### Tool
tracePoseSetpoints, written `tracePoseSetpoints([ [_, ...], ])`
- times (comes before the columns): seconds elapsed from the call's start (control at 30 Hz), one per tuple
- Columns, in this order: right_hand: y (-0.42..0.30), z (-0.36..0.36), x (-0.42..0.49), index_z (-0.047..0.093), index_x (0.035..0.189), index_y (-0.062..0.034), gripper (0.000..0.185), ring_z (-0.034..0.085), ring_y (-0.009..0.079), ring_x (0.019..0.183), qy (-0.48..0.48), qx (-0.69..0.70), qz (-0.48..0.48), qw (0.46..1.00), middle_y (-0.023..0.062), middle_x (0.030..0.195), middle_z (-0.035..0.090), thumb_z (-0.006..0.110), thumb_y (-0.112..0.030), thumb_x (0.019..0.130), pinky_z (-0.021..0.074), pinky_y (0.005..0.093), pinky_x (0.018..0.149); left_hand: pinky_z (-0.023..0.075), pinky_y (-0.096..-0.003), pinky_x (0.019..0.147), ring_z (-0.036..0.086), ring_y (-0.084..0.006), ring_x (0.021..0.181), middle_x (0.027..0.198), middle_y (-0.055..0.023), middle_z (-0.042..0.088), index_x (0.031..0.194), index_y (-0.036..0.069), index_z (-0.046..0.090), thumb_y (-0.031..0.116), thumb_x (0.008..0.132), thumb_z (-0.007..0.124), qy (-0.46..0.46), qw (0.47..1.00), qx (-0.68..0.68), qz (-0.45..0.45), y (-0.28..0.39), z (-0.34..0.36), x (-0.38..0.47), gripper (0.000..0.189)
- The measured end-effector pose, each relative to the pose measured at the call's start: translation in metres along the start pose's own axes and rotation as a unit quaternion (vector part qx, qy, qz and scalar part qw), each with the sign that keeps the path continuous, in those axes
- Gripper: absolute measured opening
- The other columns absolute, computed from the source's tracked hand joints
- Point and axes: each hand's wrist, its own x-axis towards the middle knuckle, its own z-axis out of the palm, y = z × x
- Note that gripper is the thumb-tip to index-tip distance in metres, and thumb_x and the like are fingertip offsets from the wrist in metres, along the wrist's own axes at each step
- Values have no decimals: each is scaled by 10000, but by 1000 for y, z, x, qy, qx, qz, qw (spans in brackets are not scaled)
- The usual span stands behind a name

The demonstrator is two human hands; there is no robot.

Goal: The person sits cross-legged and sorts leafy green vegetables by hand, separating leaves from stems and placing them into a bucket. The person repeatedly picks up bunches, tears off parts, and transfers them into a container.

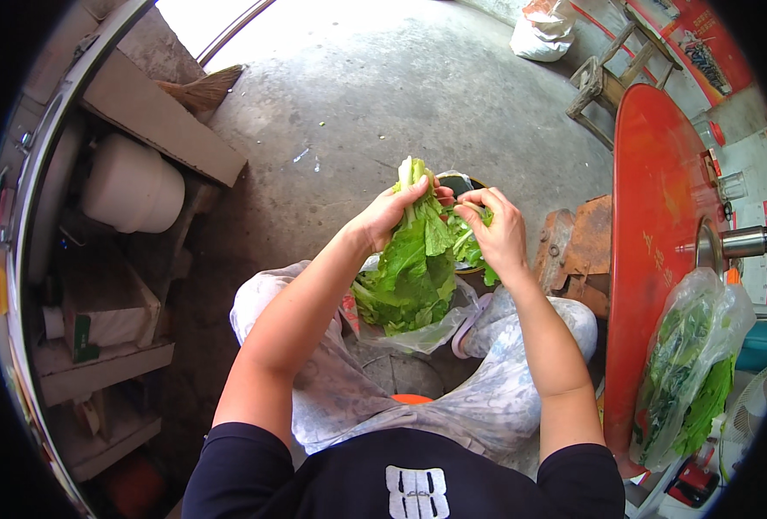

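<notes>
My left hand (390,211) is closed around the pale stems of a bunch of leafy greens (416,250), whose leaves hang down towards my lap. Just to the right, my right hand (497,224) pinches a smaller leafy sprig (464,237) between thumb and fingers. Below the bunch, a clear plastic bag (425,337) lies open between my legs with more green leaves in it. Behind my hands stands a round dark-rimmed bin (481,183) with a plastic liner, partly hidden by the hands and leaves.
A red table (656,214) stands at the right, with a plastic bag of greens (675,363) on it. Beside it are rusty metal blocks (571,250) and a wooden chair (607,84). Shelves (108,370) with a white container (134,185) line the left; a broom (205,91) lies beyond.
</notes>
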Motion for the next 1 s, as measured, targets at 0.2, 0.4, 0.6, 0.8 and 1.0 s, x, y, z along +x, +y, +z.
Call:
tracePoseSetpoints([
  [0.2,-7,14,-8,597,917,-44,431,641,204,811,-129,3,65,990,74,918,649,791,-311,641,495,301,721,500,-360,830,582,-196,982,1103,-91,573,1175,41,483,387,897,526,49,995,79,-33,-10,14,-6,446],
  [0.4,21,5,1,595,1044,28,341,569,104,878,-229,272,178,918,41,946,626,706,-131,763,446,248,799,528,-349,773,612,-197,916,1035,-91,602,1103,31,522,313,866,599,62,994,67,-65,-5,13,-6,376],
  [0.6,20,-11,4,549,968,-58,155,547,51,800,-257,426,275,823,-26,867,578,604,-148,854,447,207,718,543,-346,763,632,-202,873,1014,-111,617,1105,11,533,225,857,612,18,991,91,-94,0,11,-4,337],
  [0.8,23,-17,2,547,992,-57,157,548,56,804,-250,459,286,804,-18,895,574,571,-117,848,443,201,730,541,-362,776,631,-213,897,1049,-121,616,1114,7,542,168,850,612,7,990,92,-106,5,14,-8,318],
  [1.0,29,-21,4,524,1049,-22,339,540,91,849,-220,292,157,918,5,906,566,646,-242,822,429,238,784,537,-352,775,629,-207,886,1027,-105,620,1130,4,536,111,836,616,16,989,125,-71,4,15,-10,323],
])
